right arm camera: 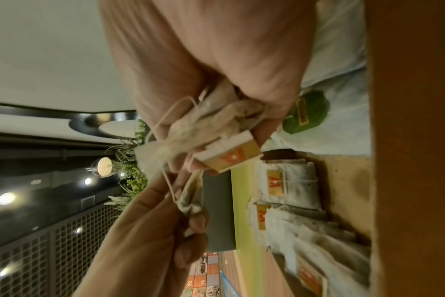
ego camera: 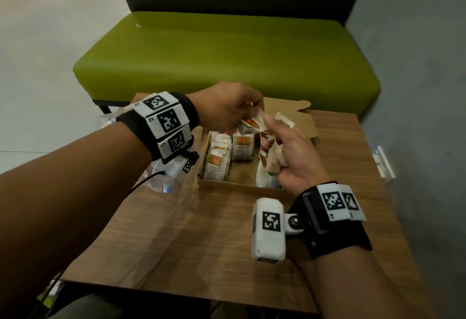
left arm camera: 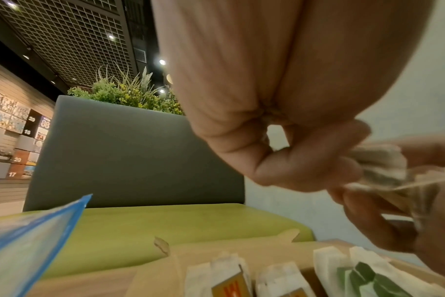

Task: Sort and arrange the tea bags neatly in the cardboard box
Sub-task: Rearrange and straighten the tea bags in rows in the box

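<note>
Left grip point(ego camera: 227, 106) pinching; right grip point(ego camera: 292, 157) clutching.

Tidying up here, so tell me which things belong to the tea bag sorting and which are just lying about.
Belongs: cardboard box, tea bags in box, tea bags in right hand, tea bag in left hand.
Lying about: plastic zip bag, green bench, white object.

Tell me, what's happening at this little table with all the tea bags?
A person is sorting tea bags into an open cardboard box on a wooden table. The right hand grips a loose bunch of tea bags, and the left hand pinches one bag above the box, apparently pulling it free of tangled strings. Neat rows with orange tags already sit inside, with green-tagged bags at the right.
</note>
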`<state>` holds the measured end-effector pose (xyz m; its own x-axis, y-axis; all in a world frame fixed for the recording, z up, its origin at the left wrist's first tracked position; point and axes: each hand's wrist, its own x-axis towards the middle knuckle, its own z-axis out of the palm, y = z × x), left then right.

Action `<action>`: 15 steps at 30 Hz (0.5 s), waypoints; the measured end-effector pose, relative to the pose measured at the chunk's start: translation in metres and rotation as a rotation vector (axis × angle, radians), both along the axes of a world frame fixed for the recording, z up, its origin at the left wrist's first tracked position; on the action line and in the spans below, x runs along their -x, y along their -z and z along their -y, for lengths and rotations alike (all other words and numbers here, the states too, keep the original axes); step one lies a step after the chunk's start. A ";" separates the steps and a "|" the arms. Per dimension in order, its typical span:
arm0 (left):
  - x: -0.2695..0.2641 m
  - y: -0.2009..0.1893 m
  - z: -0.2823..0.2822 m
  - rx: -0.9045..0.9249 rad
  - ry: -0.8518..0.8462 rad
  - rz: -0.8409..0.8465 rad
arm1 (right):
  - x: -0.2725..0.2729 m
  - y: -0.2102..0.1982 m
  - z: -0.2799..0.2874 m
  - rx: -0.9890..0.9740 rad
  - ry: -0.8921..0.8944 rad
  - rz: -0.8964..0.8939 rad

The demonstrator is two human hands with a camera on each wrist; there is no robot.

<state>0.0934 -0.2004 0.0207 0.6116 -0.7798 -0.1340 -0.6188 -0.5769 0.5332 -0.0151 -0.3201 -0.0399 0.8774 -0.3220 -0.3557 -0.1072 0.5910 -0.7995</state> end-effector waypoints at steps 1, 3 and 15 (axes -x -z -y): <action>0.001 0.000 0.001 0.004 0.011 0.012 | 0.000 0.001 -0.002 0.043 -0.003 0.003; 0.003 0.002 0.001 0.063 -0.017 -0.030 | -0.001 0.001 -0.004 0.066 0.016 0.000; 0.001 0.007 -0.015 0.345 -0.276 -0.505 | -0.002 0.005 0.010 -0.125 0.063 0.021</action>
